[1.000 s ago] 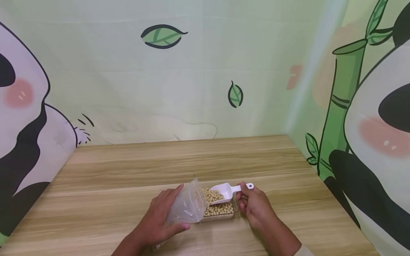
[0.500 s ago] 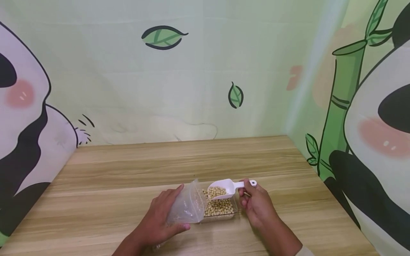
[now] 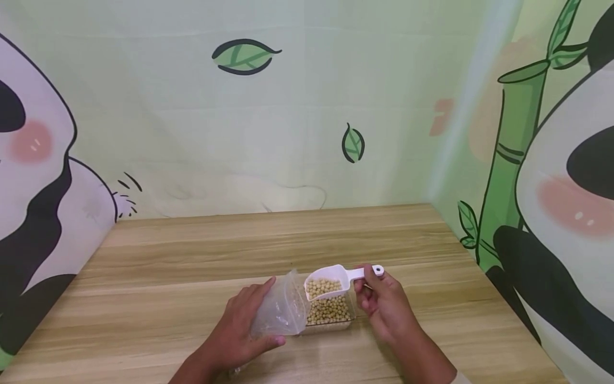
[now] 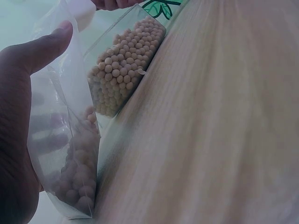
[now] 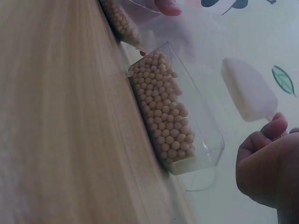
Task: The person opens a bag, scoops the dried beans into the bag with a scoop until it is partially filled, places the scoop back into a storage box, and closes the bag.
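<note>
My right hand [image 3: 386, 306] pinches the handle of a white scoop [image 3: 338, 276] heaped with pale round soybeans. The scoop is held above a clear plastic box [image 5: 205, 140], which stands on the table with many soybeans [image 5: 161, 112] inside. Around a clear plastic bag [image 3: 280, 309] my left hand [image 3: 240, 325] has its thumb on one side and its fingers behind. In the left wrist view, the bag [image 4: 60, 112] stands upright with some soybeans at its bottom. Its mouth lies right beside the left end of the box, near the scoop's tip.
Both the box and bag stand on a wood-grain table [image 3: 192, 256]. Behind it rises a pale green wall cloth [image 3: 288, 117] printed with leaves, bamboo and pandas. A panda-printed side panel [image 3: 566, 256] borders the table on the right.
The scoop has risen out of the soybeans in the box, loaded, and moved slightly left toward the bag's mouth. My left hand and the bag have barely moved.
</note>
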A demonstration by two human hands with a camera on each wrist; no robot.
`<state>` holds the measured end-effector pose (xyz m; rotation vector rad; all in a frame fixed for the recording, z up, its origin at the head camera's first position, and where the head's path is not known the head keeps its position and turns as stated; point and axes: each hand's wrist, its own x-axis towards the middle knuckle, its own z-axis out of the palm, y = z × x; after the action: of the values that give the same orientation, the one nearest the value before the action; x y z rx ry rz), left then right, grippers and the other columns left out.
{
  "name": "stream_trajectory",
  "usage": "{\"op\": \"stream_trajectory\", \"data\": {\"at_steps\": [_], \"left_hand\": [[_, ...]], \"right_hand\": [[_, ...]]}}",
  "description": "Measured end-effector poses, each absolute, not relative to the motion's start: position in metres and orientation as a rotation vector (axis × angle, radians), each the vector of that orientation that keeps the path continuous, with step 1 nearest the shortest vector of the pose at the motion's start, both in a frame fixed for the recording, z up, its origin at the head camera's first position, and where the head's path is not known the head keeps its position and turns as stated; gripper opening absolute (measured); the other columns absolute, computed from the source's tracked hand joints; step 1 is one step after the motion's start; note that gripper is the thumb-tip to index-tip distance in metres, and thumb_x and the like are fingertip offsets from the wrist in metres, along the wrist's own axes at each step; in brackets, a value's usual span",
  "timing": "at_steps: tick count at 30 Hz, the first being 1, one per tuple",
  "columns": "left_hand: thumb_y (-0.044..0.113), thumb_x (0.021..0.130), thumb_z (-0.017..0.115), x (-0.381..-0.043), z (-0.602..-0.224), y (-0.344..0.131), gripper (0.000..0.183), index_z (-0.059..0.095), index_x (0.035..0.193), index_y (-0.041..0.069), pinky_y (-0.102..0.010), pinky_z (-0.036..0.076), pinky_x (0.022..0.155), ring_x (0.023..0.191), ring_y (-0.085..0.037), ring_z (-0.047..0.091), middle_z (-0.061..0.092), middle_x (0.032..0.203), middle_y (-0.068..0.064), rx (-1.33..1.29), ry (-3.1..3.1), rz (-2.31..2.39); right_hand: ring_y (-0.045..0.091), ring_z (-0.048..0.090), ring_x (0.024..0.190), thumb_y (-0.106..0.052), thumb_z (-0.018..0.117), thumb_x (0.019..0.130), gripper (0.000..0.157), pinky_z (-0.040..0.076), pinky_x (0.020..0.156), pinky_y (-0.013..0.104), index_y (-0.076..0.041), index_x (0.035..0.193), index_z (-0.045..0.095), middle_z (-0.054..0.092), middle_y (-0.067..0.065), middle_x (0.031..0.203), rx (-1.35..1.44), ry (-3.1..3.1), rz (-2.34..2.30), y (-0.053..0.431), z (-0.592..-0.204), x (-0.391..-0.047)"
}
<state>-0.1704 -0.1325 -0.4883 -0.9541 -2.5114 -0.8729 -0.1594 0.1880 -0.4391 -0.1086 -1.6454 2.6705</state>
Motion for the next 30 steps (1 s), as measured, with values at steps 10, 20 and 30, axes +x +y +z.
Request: {"op": "stream_trajectory", "data": {"at_steps": [10,20,30], "left_hand": [[0.059,0.085,0.086,-0.1696,-0.4877,-0.1323,0.106,0.038,0.170,0.019,-0.056,0.047,0.099,0.125,-0.015,0.057,0.066,0.142,0.000,-0.958,-2.513,-0.870],[0.056,0.083,0.089,-0.1707,-0.4904,-0.1324,0.108,0.040,0.169,0.014,-0.056,0.047,0.098,0.124,-0.013,0.057,0.066,0.142,0.001,-0.953,-2.515,-0.867],[0.058,0.083,0.087,-0.1715,-0.4911,-0.1326,0.106,0.043,0.167,0.010,-0.056,0.047,0.097,0.121,-0.012,0.057,0.066,0.141,0.000,-0.963,-2.498,-0.861]], "right_hand": [[-0.001,0.057,0.059,-0.021,0.055,0.116,0.015,0.042,0.055,0.016,-0.020,0.115,0.070,0.075,-0.011,0.086,0.365,-1.874,2.535,0.1875,-0.4428,-0.1513],[-0.001,0.059,0.061,-0.014,0.055,0.115,0.013,0.041,0.057,0.016,-0.017,0.119,0.067,0.075,-0.011,0.089,0.492,-1.925,2.461,0.1861,-0.4451,-0.1503],[0.000,0.058,0.061,-0.015,0.056,0.115,0.014,0.047,0.057,0.017,-0.015,0.120,0.069,0.074,-0.010,0.087,0.430,-1.900,2.447,0.1864,-0.4429,-0.1494]]}}
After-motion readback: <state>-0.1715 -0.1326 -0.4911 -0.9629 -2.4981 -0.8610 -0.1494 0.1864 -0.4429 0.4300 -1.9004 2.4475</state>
